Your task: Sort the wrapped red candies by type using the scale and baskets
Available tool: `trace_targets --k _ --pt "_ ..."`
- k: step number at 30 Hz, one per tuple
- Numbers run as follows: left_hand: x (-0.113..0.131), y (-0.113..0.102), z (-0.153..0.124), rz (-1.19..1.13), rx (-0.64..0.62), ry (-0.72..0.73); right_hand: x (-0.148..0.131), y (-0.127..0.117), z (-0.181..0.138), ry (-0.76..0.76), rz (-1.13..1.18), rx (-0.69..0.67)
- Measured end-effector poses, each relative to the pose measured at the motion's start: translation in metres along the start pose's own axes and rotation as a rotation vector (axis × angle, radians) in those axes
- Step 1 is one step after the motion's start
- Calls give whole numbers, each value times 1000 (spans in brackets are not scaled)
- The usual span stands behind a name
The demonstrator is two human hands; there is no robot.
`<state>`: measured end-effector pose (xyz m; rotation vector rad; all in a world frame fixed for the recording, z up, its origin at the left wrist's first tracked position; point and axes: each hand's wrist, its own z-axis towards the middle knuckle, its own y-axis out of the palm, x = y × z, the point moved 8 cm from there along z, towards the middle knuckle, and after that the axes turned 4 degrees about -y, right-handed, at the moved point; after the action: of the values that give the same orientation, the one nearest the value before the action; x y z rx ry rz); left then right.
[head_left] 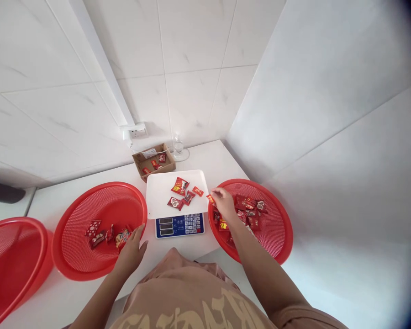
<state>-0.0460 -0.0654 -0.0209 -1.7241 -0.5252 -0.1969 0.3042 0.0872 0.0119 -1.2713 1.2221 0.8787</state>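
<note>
My right hand (224, 204) pinches a small red candy packet (210, 199) over the left rim of the right red basket (287, 228), close to the scale's edge. Several red snack packets (248, 203) lie in that basket beneath it. On the white weighing tray (159, 187) of the scale are several red packets, among them a larger one (180, 185) and a small one (197, 191). With fingers stretched out, my left hand (134, 249) is at the right rim of the middle red basket (63, 256). Several packets (101, 236) sit inside this basket.
The scale's blue keypad panel (180, 226) faces me. Behind the tray stands a cardboard box (140, 168) with several red packets, beside a clear bottle (178, 147). A cord runs from the wall socket (138, 131). Another red basket (37, 278) is at far left.
</note>
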Motion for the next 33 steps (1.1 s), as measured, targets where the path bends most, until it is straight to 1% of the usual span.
trace_targets --k 2,3,5,6,8,10,13,14,15,16,17,19,20,21,23,25,27,30,32,33 --pt "0 0 -1 3 -11 -4 -6 28 -3 1 6 -81" --pt "1 0 -1 7 -15 -3 -7 39 -5 4 2 -114" --pt "1 0 -3 14 -16 4 -9 48 -6 -10 -25 -159" --pt "2 0 -3 15 -16 7 -10 46 -5 -36 -50 -163" --pt "1 0 -5 13 -17 12 -12 28 -1 -105 -123 -121" --pt "0 0 -5 9 -21 8 -9 -4 3 -154 -224 -26" --pt "0 0 -4 10 -37 0 6 -53 7 -148 -444 124" --pt "0 0 -3 15 -41 -2 13 -63 6 -146 -548 141" --pt "1 -1 -2 21 -41 -2 21 -67 4 -145 -663 127" --pt "3 -2 -1 29 -42 1 31 -64 2 -143 -779 79" --pt "4 -3 1 37 -46 3 42 -57 -1 -134 -884 2" --pt "8 -3 2 51 -62 3 68 -36 -11 -83 -1037 -174" --pt "9 -4 3 56 -72 3 79 -25 -17 -49 -1085 -240" --pt "10 -4 3 61 -79 3 89 -17 -22 -18 -1122 -281" --pt "10 -4 3 65 -79 11 100 -8 -28 25 -1179 -297" --pt "9 -2 2 61 -71 25 105 -11 -29 66 -1210 -276" --pt "6 0 2 50 -64 34 111 -21 -28 143 -1189 -279" --pt "3 3 3 35 -64 35 120 -35 -23 252 -1044 -321" --pt "2 5 3 33 -73 27 118 -37 -15 216 -909 -281" --pt "2 5 4 34 -80 23 116 -37 -10 178 -818 -229"
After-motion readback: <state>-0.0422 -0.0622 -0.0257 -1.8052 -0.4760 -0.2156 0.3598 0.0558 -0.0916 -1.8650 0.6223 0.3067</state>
